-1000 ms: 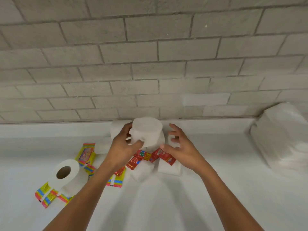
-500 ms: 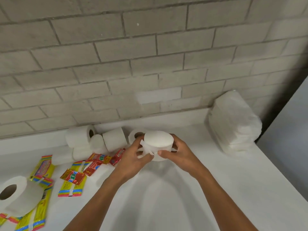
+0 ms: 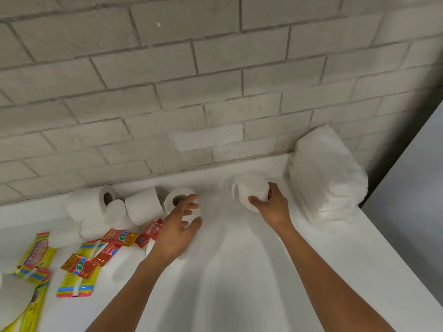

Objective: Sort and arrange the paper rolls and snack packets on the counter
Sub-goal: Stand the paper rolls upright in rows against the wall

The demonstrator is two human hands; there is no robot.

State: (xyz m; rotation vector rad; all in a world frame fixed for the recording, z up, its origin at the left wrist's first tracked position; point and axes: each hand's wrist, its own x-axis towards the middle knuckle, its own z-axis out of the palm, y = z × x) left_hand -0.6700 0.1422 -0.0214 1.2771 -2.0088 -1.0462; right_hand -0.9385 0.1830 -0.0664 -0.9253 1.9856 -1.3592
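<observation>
My right hand (image 3: 272, 207) grips a white paper roll (image 3: 250, 190) at the back of the white counter (image 3: 239, 271), just left of a large wrapped pack. My left hand (image 3: 178, 230) hovers with fingers spread over another paper roll (image 3: 178, 200) lying on its side; whether it touches is unclear. Several more rolls (image 3: 141, 207) lie bunched against the wall to the left. Red snack packets (image 3: 119, 237) and yellow rainbow-edged packets (image 3: 79, 281) lie scattered at the left front.
A big plastic-wrapped pack of white paper (image 3: 326, 178) stands at the back right against the brick wall (image 3: 215, 92). Part of a large roll (image 3: 14, 298) shows at the left edge. The counter's edge runs diagonally at the right.
Both hands held one roll half a second ago. My right hand has carried it right, toward the wrapped pack. My left hand let go and moved left over another roll.
</observation>
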